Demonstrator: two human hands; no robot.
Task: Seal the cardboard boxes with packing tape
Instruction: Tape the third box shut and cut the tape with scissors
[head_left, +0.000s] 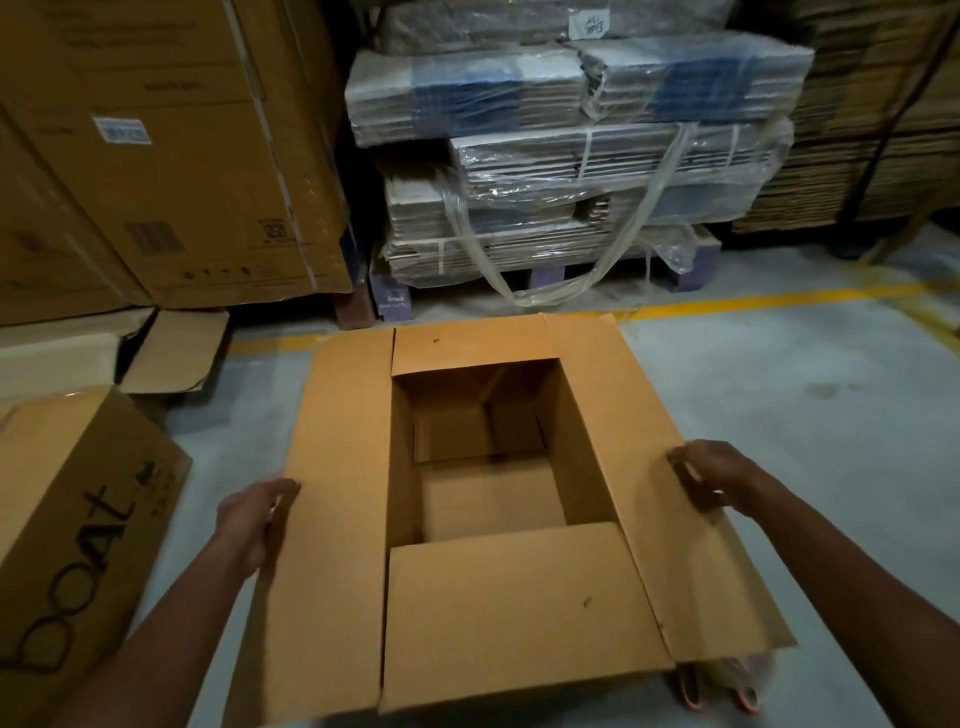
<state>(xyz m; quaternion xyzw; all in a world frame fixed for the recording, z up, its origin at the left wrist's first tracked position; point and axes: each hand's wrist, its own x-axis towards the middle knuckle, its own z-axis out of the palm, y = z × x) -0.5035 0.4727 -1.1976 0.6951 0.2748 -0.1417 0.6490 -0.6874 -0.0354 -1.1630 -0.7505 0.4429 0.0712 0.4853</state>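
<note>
A brown cardboard box (337, 519) stands open on the floor in front of me, all its top flaps spread outward and its inside empty. My left hand (249, 519) grips the outer edge of the left side flap. My right hand (717, 475) holds the outer edge of the right side flap (649, 467). The near flap (519, 608) lies flat toward me, and the far flap (467, 343) tilts away. No packing tape is in view.
A closed box printed "boat" (78, 545) lies at the left. Large cartons (182, 156) stack behind it. A pallet of wrapped flat cardboard (571, 156) stands ahead, loose plastic hanging down. A yellow floor line (779, 299) crosses at right. Feet in pink sandals (717, 686) show under the right flap.
</note>
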